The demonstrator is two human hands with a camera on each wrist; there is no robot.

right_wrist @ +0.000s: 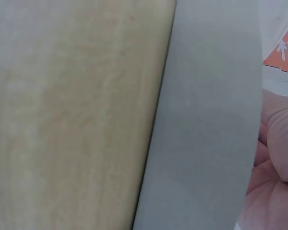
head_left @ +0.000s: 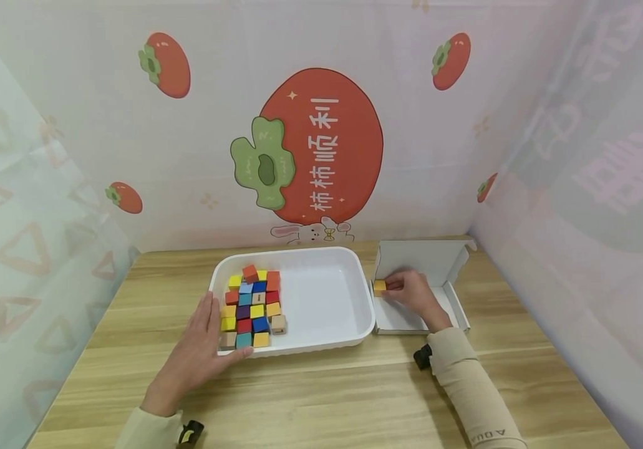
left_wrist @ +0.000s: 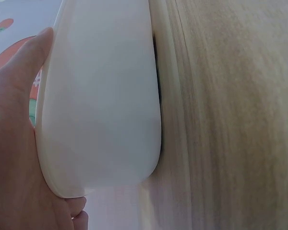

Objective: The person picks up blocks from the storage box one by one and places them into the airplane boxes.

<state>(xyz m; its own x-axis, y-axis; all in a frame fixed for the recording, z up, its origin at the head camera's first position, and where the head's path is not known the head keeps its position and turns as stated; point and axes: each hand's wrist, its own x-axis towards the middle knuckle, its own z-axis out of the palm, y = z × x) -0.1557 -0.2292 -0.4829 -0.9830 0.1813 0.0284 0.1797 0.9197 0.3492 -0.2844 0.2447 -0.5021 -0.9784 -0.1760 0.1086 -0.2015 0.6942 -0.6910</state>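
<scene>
A person's left hand (head_left: 198, 349) lies flat with straight fingers against the near-left corner of a white rectangular plastic tray (head_left: 329, 299) on a wood-grain table (head_left: 327, 399); small coloured wooden cubes (head_left: 251, 305) fill the tray's left side. The right hand (head_left: 413, 293) pinches an orange wooden cube (head_left: 380, 287) inside an open white cardboard box (head_left: 428, 262) just right of the tray. The persimmon backdrop (head_left: 321, 146) reads "柿柿顺利".

1. The big red persimmon picture (head_left: 321, 146) on the back wall carries white Chinese characters, 柿柿顺利, lying on their side
2. The right sleeve (head_left: 486, 434) near the frame's bottom edge bears small letters, seemingly "A DUA", only partly readable
</scene>
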